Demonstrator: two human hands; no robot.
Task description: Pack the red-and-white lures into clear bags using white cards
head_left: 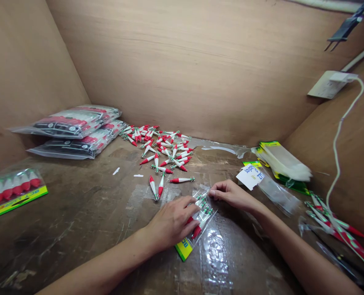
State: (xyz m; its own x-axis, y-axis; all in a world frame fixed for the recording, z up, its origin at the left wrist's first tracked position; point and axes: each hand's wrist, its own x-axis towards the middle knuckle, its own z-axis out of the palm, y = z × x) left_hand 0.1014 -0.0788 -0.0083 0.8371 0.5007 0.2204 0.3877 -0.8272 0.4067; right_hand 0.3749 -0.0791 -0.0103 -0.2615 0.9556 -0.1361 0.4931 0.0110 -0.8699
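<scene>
A clear plastic bag [204, 224] with a yellow-green header card [184, 248] lies on the table in front of me. Inside it are red-and-white squid jigs [197, 232], their green-tipped hook ends toward the far end. Curled over the bag's left side is my left hand [178, 217], with fingers and thumb against it. At the far right corner, my right hand [226, 192] pinches the bag's edge between thumb and finger. Part of the bag and some jigs are hidden under my left hand.
Loose squid jigs [169, 149] lie scattered toward the back wall. Stacked packed bags [74, 123] stand at back left, and a filled packet [17, 188] lies at left. On the right are empty header bags [289, 162], a white card [250, 176], larger jigs [338, 229] and a white cable [335, 143].
</scene>
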